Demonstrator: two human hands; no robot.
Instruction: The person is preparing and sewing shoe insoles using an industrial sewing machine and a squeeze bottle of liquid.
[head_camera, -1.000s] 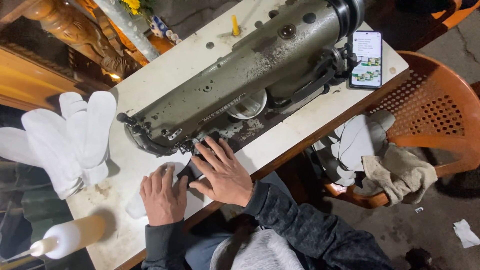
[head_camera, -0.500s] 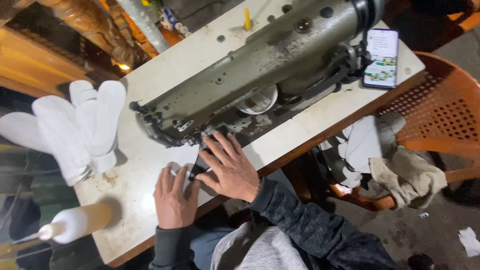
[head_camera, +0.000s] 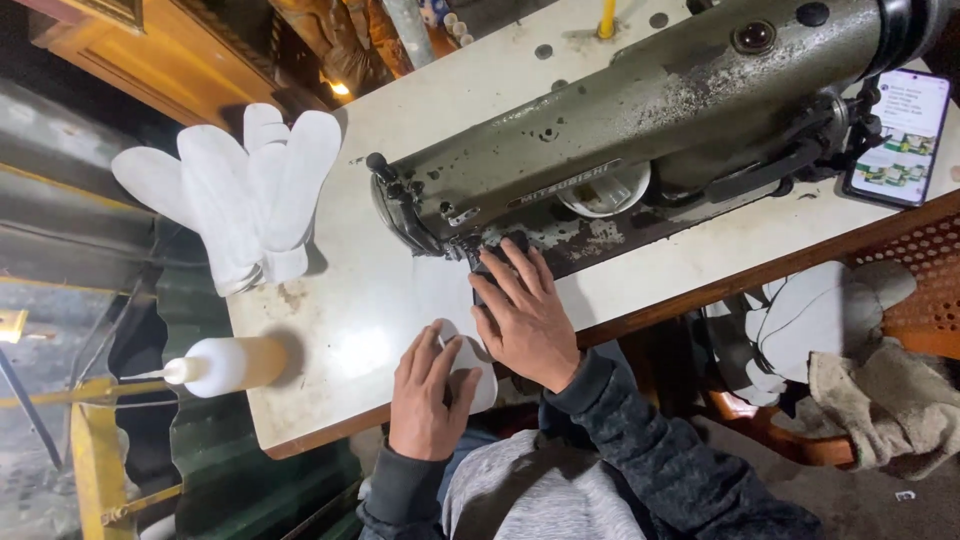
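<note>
White table (head_camera: 400, 300) carries a grey-green sewing machine (head_camera: 640, 130), head at its 9 o'clock end. Stack of white insole-shaped pieces (head_camera: 240, 190) at table's 9 o'clock edge. Right hand (head_camera: 525, 315), fingers spread flat, presses dark piece (head_camera: 490, 275) under needle. Left hand (head_camera: 430, 385), flat, pins white piece (head_camera: 470, 365) at 6 o'clock.

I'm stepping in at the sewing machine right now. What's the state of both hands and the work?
Left hand: flat on the white sole-shaped piece at the table's front edge.
Right hand: fingers pressing a dark piece under the sewing machine's needle end.
Stack of white cut pieces lies at far left, a squeeze bottle at the near corner.
Stitching progress cannot be told.
</note>
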